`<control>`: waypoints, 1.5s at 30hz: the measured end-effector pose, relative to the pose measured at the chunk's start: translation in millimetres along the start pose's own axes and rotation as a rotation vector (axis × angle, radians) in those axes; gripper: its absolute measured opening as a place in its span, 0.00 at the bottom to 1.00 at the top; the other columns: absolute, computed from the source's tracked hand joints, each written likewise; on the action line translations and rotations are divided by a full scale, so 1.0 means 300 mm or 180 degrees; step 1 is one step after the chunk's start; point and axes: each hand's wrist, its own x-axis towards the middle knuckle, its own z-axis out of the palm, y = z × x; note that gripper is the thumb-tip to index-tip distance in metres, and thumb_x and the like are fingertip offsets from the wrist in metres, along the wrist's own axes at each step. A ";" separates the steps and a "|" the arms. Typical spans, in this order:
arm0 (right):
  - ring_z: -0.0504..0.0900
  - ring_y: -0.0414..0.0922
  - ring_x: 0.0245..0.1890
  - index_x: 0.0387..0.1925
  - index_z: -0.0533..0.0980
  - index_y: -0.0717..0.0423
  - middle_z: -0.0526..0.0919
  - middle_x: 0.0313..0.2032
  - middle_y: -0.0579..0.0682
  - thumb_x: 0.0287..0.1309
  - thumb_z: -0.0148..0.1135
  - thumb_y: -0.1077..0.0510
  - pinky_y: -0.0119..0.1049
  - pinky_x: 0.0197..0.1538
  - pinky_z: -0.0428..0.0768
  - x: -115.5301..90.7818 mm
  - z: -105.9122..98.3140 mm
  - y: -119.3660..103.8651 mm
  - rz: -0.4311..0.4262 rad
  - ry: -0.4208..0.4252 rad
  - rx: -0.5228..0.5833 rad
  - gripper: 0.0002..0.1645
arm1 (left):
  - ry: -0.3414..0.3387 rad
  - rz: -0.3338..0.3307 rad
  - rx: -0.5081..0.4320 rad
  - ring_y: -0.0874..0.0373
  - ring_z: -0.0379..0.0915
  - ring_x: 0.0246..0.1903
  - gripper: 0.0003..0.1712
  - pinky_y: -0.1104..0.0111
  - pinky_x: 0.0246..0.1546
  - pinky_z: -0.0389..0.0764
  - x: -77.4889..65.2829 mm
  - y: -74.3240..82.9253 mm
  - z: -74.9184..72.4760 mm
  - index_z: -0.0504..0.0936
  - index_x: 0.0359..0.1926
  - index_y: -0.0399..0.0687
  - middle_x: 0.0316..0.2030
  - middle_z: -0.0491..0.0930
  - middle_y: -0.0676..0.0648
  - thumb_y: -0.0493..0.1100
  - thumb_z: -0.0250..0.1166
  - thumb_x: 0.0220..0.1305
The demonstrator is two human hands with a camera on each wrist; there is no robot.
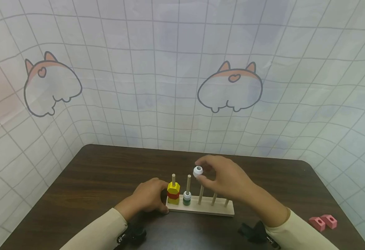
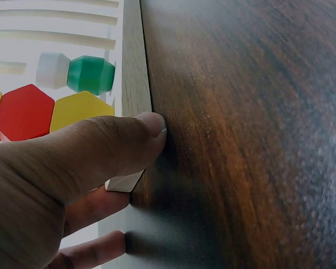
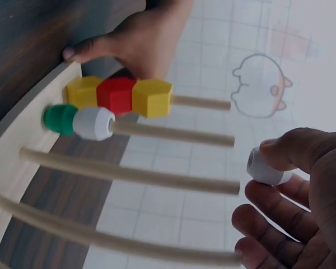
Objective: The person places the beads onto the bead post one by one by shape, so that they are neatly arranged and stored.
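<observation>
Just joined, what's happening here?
A person's right grip pinches a white bead near the tip of the third peg from the left; the bead isn't on it. The left grip holds the left end of the wooden base. The first peg carries a yellow-red-yellow stack, the second a green bead topped by another white one. Two pink blocks lie on the table to the right.

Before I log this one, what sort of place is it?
Probably a small, screened-off recording corner: a grid-patterned sheet hangs behind and on both sides of a dark table, with a wooden peg board on it.
</observation>
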 end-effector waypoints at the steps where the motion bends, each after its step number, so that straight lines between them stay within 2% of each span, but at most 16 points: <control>1: 0.84 0.41 0.47 0.54 0.80 0.49 0.85 0.47 0.41 0.63 0.71 0.50 0.46 0.49 0.82 0.003 0.005 -0.007 0.0026 -0.0007 0.0032 0.20 | 0.0002 0.0001 0.0002 0.53 0.77 0.48 0.33 0.44 0.40 0.79 0.000 0.000 0.000 0.87 0.47 0.62 0.44 0.84 0.56 0.55 0.88 0.34; 5: 0.84 0.41 0.48 0.54 0.80 0.49 0.85 0.47 0.40 0.62 0.72 0.51 0.44 0.50 0.81 0.015 0.027 -0.028 0.0141 -0.0033 0.0236 0.20 | -0.0001 -0.0007 -0.0010 0.53 0.77 0.48 0.33 0.44 0.41 0.79 0.002 -0.001 0.001 0.87 0.47 0.62 0.43 0.83 0.56 0.55 0.88 0.33; 12: 0.84 0.38 0.42 0.50 0.80 0.51 0.84 0.44 0.40 0.60 0.73 0.56 0.38 0.45 0.82 0.025 0.071 -0.050 0.0204 0.0055 0.0469 0.17 | -0.0019 -0.0031 -0.0029 0.53 0.77 0.48 0.33 0.43 0.42 0.79 0.003 -0.004 0.003 0.87 0.47 0.63 0.43 0.83 0.56 0.55 0.88 0.34; 17: 0.82 0.36 0.40 0.49 0.80 0.51 0.83 0.42 0.40 0.61 0.72 0.57 0.38 0.45 0.82 0.022 0.096 -0.062 0.0243 0.0061 0.0409 0.15 | -0.0014 -0.0034 -0.0039 0.54 0.77 0.47 0.33 0.44 0.42 0.79 0.002 -0.003 0.002 0.87 0.47 0.62 0.42 0.83 0.56 0.55 0.88 0.34; 26: 0.84 0.45 0.41 0.47 0.80 0.56 0.84 0.41 0.47 0.61 0.71 0.58 0.42 0.44 0.83 0.009 0.155 -0.076 0.0305 0.0113 0.0170 0.14 | 0.0011 -0.0021 -0.0043 0.53 0.77 0.48 0.34 0.43 0.41 0.79 0.002 -0.002 -0.003 0.87 0.47 0.61 0.43 0.83 0.55 0.55 0.88 0.33; 31: 0.80 0.42 0.35 0.46 0.80 0.55 0.81 0.35 0.43 0.59 0.73 0.56 0.37 0.39 0.80 -0.001 0.202 -0.056 0.0289 0.0263 0.0125 0.15 | 0.0004 -0.0021 -0.0030 0.53 0.77 0.48 0.34 0.43 0.41 0.79 0.001 -0.006 0.002 0.87 0.48 0.61 0.43 0.84 0.56 0.55 0.88 0.33; 35: 0.77 0.39 0.33 0.45 0.81 0.55 0.79 0.35 0.42 0.56 0.75 0.57 0.34 0.36 0.78 -0.011 0.222 -0.042 0.0224 0.0421 0.0109 0.16 | 0.0012 0.0000 -0.0031 0.53 0.77 0.48 0.34 0.43 0.41 0.79 0.002 -0.005 0.003 0.87 0.47 0.61 0.43 0.84 0.56 0.55 0.88 0.33; 45: 0.78 0.40 0.36 0.54 0.79 0.57 0.79 0.37 0.42 0.56 0.76 0.56 0.36 0.40 0.79 -0.019 0.221 -0.040 0.0208 0.0414 0.0176 0.25 | -0.0013 0.0007 -0.0023 0.52 0.77 0.49 0.35 0.42 0.42 0.79 0.003 -0.005 0.005 0.87 0.48 0.61 0.44 0.84 0.56 0.55 0.87 0.34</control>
